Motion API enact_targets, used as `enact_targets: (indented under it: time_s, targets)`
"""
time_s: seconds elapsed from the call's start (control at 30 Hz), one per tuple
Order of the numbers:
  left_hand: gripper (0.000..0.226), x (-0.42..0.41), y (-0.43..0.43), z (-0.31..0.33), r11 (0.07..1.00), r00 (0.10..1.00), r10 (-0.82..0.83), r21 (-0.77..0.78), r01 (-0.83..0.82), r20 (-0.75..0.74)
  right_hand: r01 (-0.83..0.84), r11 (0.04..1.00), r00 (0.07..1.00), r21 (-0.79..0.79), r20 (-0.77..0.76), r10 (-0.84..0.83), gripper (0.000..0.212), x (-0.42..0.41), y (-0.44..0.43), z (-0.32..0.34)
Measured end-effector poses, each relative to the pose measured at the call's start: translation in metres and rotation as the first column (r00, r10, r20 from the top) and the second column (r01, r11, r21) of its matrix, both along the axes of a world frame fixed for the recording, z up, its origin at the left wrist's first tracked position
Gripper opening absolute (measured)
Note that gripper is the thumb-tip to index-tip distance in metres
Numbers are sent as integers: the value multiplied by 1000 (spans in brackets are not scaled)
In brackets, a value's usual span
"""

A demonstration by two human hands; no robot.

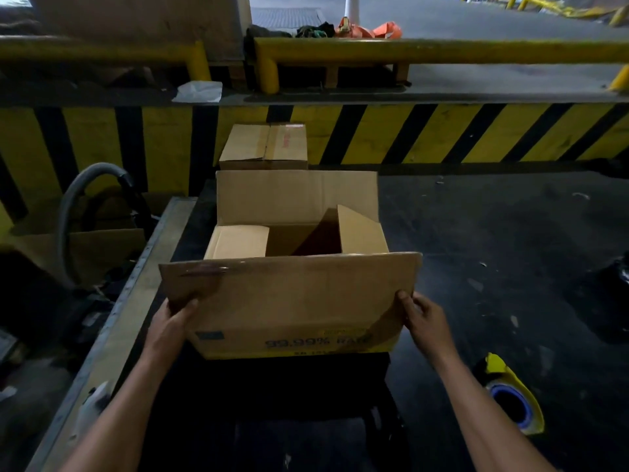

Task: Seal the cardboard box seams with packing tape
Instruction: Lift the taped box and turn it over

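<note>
The person reached both forearms forward from the near edge of the scene and held an open cardboard box (238,338) that sat on a dark platform (476,233) directly in front of them. The left hand (172,323) gripped the lower left corner of the box's near flap (289,294), with the thumb lying across the flap's face and the rest of the hand wrapped behind the edge. The right hand (425,318) mirrored it at the lower right corner, its fingers (417,303) curled around the flap's edge and the thumb pressed on the cardboard. Both wrists were angled inward, so the flap was clamped between the two hands and leaned toward the person.

The box's top was unsealed. The far flap stood upright, the left side flap lay folded inward over the opening, and the right side flap tilted up at a slant. A glossy strip of old tape (204,269) showed along the near flap's upper left edge. Printed text and a yellow band ran along the box's near wall below the flap.

A yellow tape dispenser (514,396) with a blue-cored roll lay on the platform to the near right, apart from the right forearm. A second, closed box (263,144) stood just beyond the open one, against a yellow-and-black striped wall (442,134). A grey hose (68,212) curved at the left.
</note>
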State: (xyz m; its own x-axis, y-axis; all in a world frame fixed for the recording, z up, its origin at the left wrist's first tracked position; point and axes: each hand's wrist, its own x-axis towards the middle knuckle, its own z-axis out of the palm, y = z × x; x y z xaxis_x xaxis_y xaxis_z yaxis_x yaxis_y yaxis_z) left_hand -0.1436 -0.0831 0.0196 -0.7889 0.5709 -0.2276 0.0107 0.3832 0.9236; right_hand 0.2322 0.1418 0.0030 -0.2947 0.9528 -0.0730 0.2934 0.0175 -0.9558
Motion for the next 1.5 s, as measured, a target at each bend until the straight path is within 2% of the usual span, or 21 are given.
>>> enact_targets:
  time_s: [0.07, 0.13, 0.2, 0.33, 0.4, 0.47, 0.53, 0.6, 0.67, 0.83, 0.93, 1.07, 1.13, 1.17, 1.23, 1.3, 1.33, 1.43, 1.5]
  targets:
    - [24, 1, -2, -1, 999, 997, 28, 33, -31, 78, -12, 1000, 1000, 14, 26, 12, 33, 3, -4, -3]
    - [16, 3, -7, -3, 998, 989, 51, 37, -57, 140, -11, 1000, 999, 14, 46, 10, 38, 4, -9, -6]
    - [28, 7, -10, -7, 998, 992, 48, 22, -51, 117, 8, 999, 999, 33, 35, -9, 48, 4, -12, -7]
    - [47, 22, -6, -4, 994, 981, 104, -12, -107, -163, 62, 992, 998, 108, -33, -58, 62, -2, -17, -5]
    - [60, 31, -5, -1, 994, 964, 97, -16, -104, -249, 70, 981, 997, 179, 11, -73, 72, -6, -21, 1]
    - [73, 35, -4, 2, 995, 961, 59, -59, -78, -271, 61, 968, 994, 241, 71, -81, 77, -12, -23, 5]
    - [62, 35, -4, 3, 994, 956, 49, -79, -74, -289, 61, 971, 992, 230, 92, -84, 73, -14, -22, 6]
    - [51, 28, -2, 2, 992, 961, 42, -100, -72, -273, 69, 989, 996, 133, 47, -76, 54, -12, -16, 3]
    - [45, 23, -1, 0, 989, 973, 21, -141, -55, -231, 44, 997, 998, 56, 38, -46, 49, -10, -9, 4]
    - [64, 15, 5, 4, 989, 987, 3, -148, -28, -163, 9, 1000, 994, -29, 109, -6, 56, -8, 12, 13]
    - [60, 13, 7, 4, 989, 985, -3, -148, -23, -172, -12, 999, 988, -46, 152, 19, 61, -9, 20, 14]
    - [55, 5, 12, 3, 978, 986, -17, -209, -19, -168, -6, 996, 948, -91, 315, 35, 73, -14, 36, 15]
    - [52, 1, 19, 0, 960, 979, -4, -274, -54, -204, 23, 997, 901, -71, 434, 10, 74, -22, 39, 10]
    - [53, 0, 23, -2, 950, 969, 3, -303, -80, -246, 38, 999, 878, -27, 478, -21, 67, -27, 37, 5]
    - [56, 4, 28, -4, 939, 941, 40, -309, -150, -335, 59, 995, 880, 86, 466, -93, 53, -37, 24, -2]
    - [61, 9, 27, -6, 942, 912, 26, -296, -159, -409, 40, 984, 887, 172, 446, -114, 66, -38, 13, -6]
    - [63, 11, 26, -7, 938, 902, -5, -313, -145, -432, 16, 980, 879, 200, 463, -109, 66, -35, 15, -9]
    - [58, 16, 22, -17, 908, 835, -199, -417, -40, -513, -101, 963, 845, 251, 532, -50, 45, -22, 22, -20]
    - [60, 22, 19, -26, 879, 792, -316, -476, 36, -523, -158, 954, 829, 254, 559, -11, 52, -19, 21, -26]
